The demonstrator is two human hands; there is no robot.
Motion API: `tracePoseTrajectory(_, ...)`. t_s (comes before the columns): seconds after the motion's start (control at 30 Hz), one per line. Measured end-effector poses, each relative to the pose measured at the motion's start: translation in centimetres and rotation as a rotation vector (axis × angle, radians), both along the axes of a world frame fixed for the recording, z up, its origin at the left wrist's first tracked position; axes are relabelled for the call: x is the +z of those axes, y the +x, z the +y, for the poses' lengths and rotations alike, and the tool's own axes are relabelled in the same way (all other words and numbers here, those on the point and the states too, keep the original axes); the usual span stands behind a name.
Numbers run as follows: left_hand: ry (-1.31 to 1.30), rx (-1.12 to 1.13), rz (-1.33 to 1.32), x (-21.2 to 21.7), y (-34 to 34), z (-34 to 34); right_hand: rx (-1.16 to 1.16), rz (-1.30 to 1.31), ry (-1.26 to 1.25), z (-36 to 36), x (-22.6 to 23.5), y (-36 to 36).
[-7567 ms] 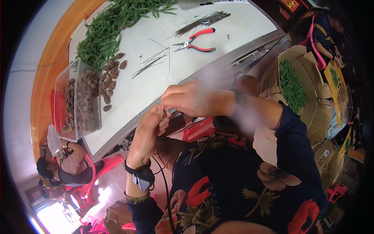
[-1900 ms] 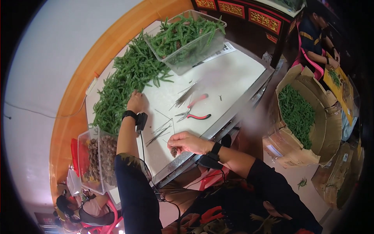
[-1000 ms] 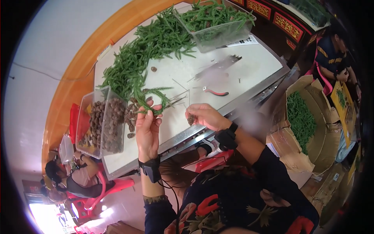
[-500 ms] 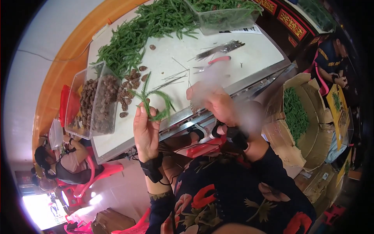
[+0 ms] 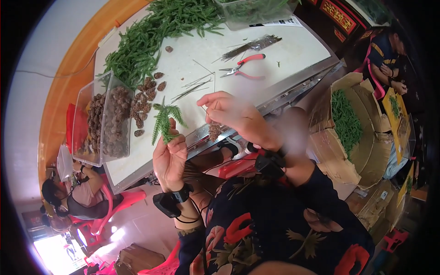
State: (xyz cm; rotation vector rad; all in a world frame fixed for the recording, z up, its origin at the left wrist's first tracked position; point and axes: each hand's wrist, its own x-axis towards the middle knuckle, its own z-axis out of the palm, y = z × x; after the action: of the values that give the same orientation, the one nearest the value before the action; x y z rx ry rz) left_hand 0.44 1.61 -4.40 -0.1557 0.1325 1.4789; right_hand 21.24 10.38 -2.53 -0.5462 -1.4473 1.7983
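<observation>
My left hand (image 5: 170, 161): fingers closed on one sprig (image 5: 164, 123), by the table's (image 5: 298, 50) near edge. My right hand (image 5: 245, 118): fingertips pinching one cone (image 5: 214, 132), hanging below. On the table: pliers (image 5: 234, 71), loose cones (image 5: 149, 85).

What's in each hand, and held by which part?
Left hand: a green sprig, pinched at its lower end. Right hand: a pine cone, held from its upper end; the exact grip is unclear.

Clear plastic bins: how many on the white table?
2: one clear bin of brown pinecones at left, one clear bin of green sprigs beyond, partly cut off; others may be hidden.
</observation>
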Motion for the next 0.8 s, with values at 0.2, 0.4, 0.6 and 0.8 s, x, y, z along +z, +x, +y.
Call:
tracePoseTrajectory(0.2,-0.042,-0.085,-0.116,-0.4,-0.1,0.1,-0.138,-0.122,0.818,1.5,0.6,-1.0)
tracePoseTrajectory(0.4,-0.009,-0.145,-0.144,-1.6,-0.3,-0.1,0.036,-0.115,0.696,1.9,0.8,-1.7)
tracePoseTrajectory(0.6,-0.257,-0.022,0.597,1.1,2.6,-0.5,0.038,-0.158,0.384,2.1,-0.8,-2.1)
tracePoseTrajectory(0.8,-0.219,0.469,1.562,2.1,3.3,-0.2,0.045,-0.136,0.366,2.0,-0.4,-2.1)
